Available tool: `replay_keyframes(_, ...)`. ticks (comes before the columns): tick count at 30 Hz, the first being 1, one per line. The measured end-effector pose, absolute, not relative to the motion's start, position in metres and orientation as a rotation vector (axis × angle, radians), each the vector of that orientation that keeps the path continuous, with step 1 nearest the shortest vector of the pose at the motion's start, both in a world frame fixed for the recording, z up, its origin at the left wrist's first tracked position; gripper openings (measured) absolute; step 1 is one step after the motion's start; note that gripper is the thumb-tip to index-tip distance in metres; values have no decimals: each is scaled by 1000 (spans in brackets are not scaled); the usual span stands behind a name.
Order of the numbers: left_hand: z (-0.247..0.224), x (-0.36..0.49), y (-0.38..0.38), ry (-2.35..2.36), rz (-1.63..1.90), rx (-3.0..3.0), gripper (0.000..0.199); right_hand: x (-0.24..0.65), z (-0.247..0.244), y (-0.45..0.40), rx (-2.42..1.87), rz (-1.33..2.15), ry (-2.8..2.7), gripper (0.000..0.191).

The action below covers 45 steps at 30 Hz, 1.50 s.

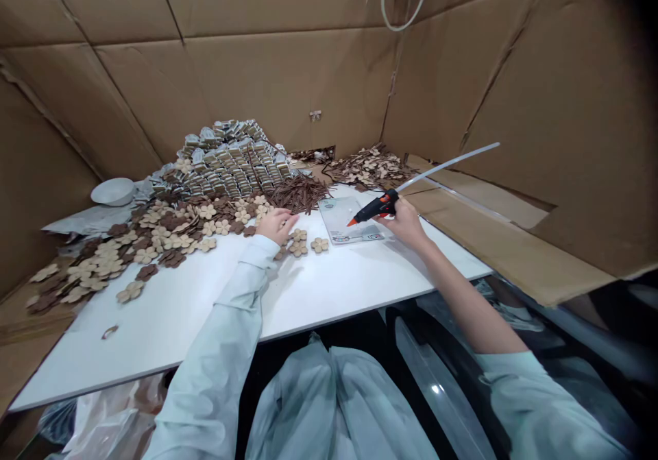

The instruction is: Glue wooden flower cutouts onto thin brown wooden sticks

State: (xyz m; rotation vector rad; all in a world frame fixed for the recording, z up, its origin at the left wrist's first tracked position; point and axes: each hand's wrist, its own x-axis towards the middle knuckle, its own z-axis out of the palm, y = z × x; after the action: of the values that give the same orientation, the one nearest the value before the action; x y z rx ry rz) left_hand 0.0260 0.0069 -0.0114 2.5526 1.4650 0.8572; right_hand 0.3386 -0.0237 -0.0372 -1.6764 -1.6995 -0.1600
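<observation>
My right hand [404, 223] is wrapped round a black and orange glue gun [378, 208], its tip pointing down-left over a clear flat sheet [349, 221]. A long translucent glue stick [452, 164] juts from the gun's back. At the edge of the flower pile, my left hand [276, 227] has its fingers curled together; what they hold, if anything, is too small to name. Beside it on the white board [329, 285] lie a few light flower pieces [298, 242]. Brown thin strips [301, 192] are heaped just behind my left hand.
Light and dark flower pieces [169, 230] spread across the left. Behind them rises a stack of small bundled pieces [231, 162]. A white bowl [113, 191] sits far left, another flower heap [373, 166] back right. Cardboard walls [282, 69] enclose the table.
</observation>
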Motion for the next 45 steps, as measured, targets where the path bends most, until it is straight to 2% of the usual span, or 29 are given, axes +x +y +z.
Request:
replay_keyframes(2,-5,13,26,1616,863,2485,32,349,-44,-18,-1679,-113,-1659,36)
replay_keyframes(5,-3,0,57,1782,549,2472,29,356,-53,-12,-1726,11,-1608,39)
replay_keyframes(9,-14,1,82,1694,294,2569,30,353,-59,-9,-1823,37,-1637,39)
replay_keyframes(13,-26,13,84,1761,235,2642,40,349,-56,-12,-1876,53,-1706,37)
replay_keyframes(17,-28,23,82,1947,252,2547,28,348,-51,-15,-1925,56,-1770,40)
replay_keyframes(20,-23,23,87,1959,353,2464,25,353,-49,-24,-1990,12,-1773,48)
replay_keyframes(24,-3,15,93,1849,699,2344,19,356,-37,-67,-2080,91,-1624,56)
replay_keyframes(28,23,11,80,1517,1095,1940,20,325,-4,-120,-1681,360,-1753,42)
replay_keyframes(30,34,13,65,1257,1158,1700,20,295,16,-129,-1439,485,-1902,34)
replay_keyframes(34,49,19,29,880,1184,1475,26,234,41,-97,-1120,480,-1885,35)
replay_keyframes(37,55,22,11,746,1223,1386,28,199,43,-56,-896,858,-1820,42)
replay_keyframes(39,56,22,7,715,1243,1349,29,183,40,-33,-809,1134,-1748,37)
replay_keyframes(45,49,17,10,742,1254,1280,25,165,26,-1,-751,1379,-1562,31)
